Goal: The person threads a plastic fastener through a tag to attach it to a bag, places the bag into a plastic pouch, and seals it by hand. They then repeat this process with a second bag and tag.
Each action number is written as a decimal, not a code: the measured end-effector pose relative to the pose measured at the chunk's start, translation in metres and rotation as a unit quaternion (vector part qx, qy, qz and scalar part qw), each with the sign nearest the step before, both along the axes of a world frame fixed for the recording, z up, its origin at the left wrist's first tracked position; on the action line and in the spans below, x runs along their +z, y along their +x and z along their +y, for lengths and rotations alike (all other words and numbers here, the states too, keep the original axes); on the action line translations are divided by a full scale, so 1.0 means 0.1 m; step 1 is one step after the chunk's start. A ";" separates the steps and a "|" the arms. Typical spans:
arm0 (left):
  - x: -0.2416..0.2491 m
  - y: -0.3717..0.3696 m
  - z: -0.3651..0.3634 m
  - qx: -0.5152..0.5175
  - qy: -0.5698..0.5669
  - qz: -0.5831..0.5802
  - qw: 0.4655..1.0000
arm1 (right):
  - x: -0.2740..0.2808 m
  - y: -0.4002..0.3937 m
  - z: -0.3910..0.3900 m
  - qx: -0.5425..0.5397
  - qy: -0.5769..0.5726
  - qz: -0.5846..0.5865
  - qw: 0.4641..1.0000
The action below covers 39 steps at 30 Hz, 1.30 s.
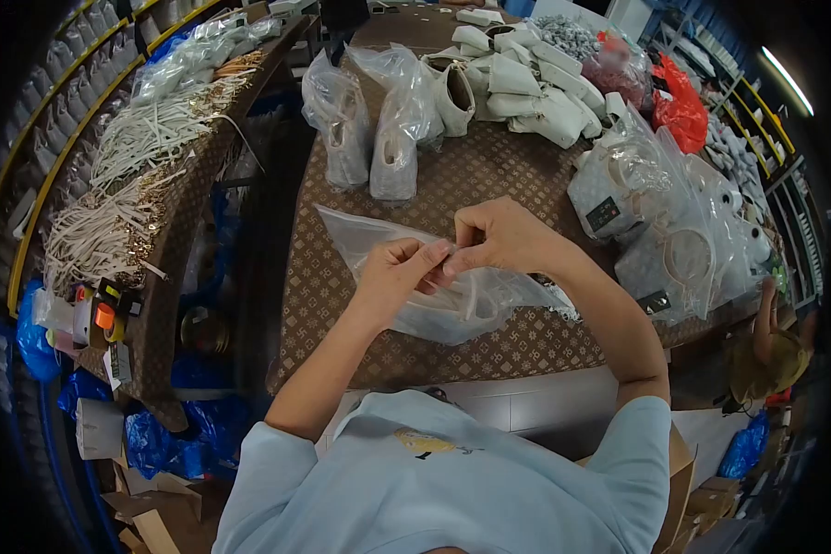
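My left hand point(399, 273) and my right hand point(502, 236) meet over the near part of the patterned table point(332, 337). Both are closed, with fingertips pinched together at one small spot; what they pinch is too small and covered to make out. Right beneath them lies a clear plastic bag point(439, 325) with something whitish inside, its loose corner spreading to the upper left. Small white pieces point(560, 305) lie beside it, near my right forearm. Farther back, two upright whitish items in clear plastic, one on the left point(338, 148) and one on the right point(394, 166), stand side by side.
White bags point(526, 88) are heaped at the back, near a red plastic bag point(680, 106). Plastic-wrapped handbags point(679, 263) crowd the table's right side. A side table on the left carries pale straps point(143, 129). Another person point(768, 358) is at the far right.
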<state>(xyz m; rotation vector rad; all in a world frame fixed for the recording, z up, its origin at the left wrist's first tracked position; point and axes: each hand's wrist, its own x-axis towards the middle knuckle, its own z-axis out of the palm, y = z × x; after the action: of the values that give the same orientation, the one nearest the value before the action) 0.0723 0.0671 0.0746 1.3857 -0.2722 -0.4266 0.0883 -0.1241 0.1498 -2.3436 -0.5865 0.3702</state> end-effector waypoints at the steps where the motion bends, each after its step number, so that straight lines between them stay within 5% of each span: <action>1: 0.00 -0.01 -0.01 -0.004 0.000 0.000 1.000 | 0.00 0.00 -0.01 0.000 0.013 0.005 1.000; 9: 0.02 -0.07 0.00 -0.005 -0.087 0.058 0.995 | 0.03 0.02 -0.03 0.048 -0.016 -0.050 0.997; 15: -0.05 0.01 -0.02 -0.019 -0.024 0.021 0.999 | 0.01 0.00 0.04 -0.007 -0.092 0.016 0.996; 24: -0.02 0.03 0.05 -0.067 -0.072 0.035 0.995 | 0.00 -0.02 -0.01 -0.055 0.141 0.188 0.971; 26: -0.08 0.04 0.04 -0.059 -0.076 0.023 0.995 | -0.02 -0.12 0.07 -0.052 0.036 -0.094 0.994; 27: -0.11 0.05 0.03 -0.051 -0.079 0.012 0.995 | -0.03 -0.12 0.09 -0.054 0.035 -0.093 0.994; 29: -0.15 0.05 -0.04 -0.028 -0.082 -0.007 0.996 | -0.08 -0.16 0.12 -0.007 -0.075 -0.301 0.951; 33: -0.12 -0.01 -0.02 -0.046 -0.040 -0.036 0.998 | -0.14 -0.01 0.10 -0.048 -0.061 -0.291 0.953; 35: -0.21 -0.32 -0.03 -0.074 -0.022 -0.048 0.996 | -0.17 0.22 -0.04 -0.215 -0.087 -0.373 0.898; 39: -0.43 -0.37 0.10 -0.106 0.011 -0.034 0.994 | -0.31 0.25 -0.13 -0.161 -0.150 -0.417 0.882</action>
<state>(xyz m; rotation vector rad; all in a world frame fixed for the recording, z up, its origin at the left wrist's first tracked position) 0.0354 0.0769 0.0316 1.4001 -0.4754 -0.5595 0.1129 -0.1375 0.1192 -2.7906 -0.5193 -0.8029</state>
